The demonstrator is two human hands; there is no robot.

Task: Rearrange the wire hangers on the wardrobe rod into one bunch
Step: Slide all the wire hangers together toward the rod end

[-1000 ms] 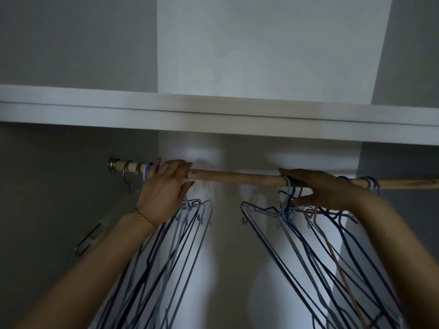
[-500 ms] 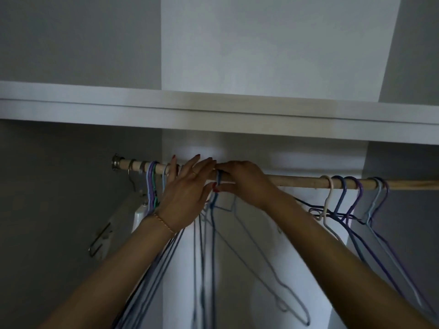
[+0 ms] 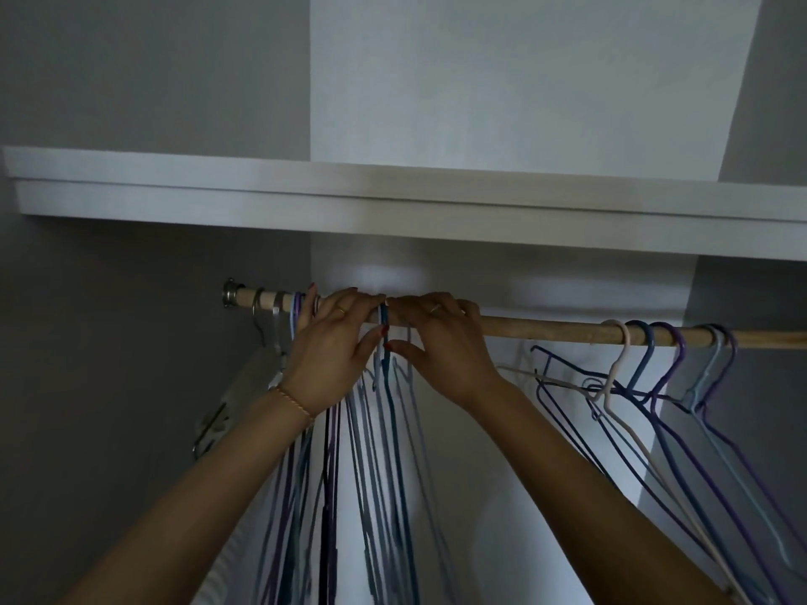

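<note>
Metal bracket (image 3: 229, 293): fixed to the dim left wall, carrying the left end of the rod.

Wooden rod (image 3: 546, 330): runs level across the wardrobe below the white shelf (image 3: 393, 211) and out of view at the right edge.

Clip hangers (image 3: 267, 316): silvery hooks on the rod just beside the bracket; what hangs under them is too dark to make out.

Left bunch of wire hangers (image 3: 384, 451): blue, purple and pale wires packed close together, hooks on the rod at and just left of the hands, bodies hanging steeply down between the two forearms to the bottom edge.

Left hand (image 3: 329, 351): laid over the rod, fingers stretched out nearly straight across the hooks, thumb pointing right toward a dark blue hook (image 3: 384, 318). A ring on one finger, a beaded bracelet (image 3: 293, 401) at the wrist. Whether any finger curls round a wire cannot be told.

Right hand (image 3: 441, 342): just beside the left, fingertips almost meeting it. Fingers draped over the top of the rod, thumb below, the blue hook in the narrow gap between the hands. A ring on one finger. A true pinch cannot be confirmed.

Bare stretch of rod: between the right hand and the next group.

Right group of wire hangers (image 3: 663, 386): cream, blue, purple and light blue hooks, spaced apart, well clear of the bunch, bodies slanting down to the right.
</note>
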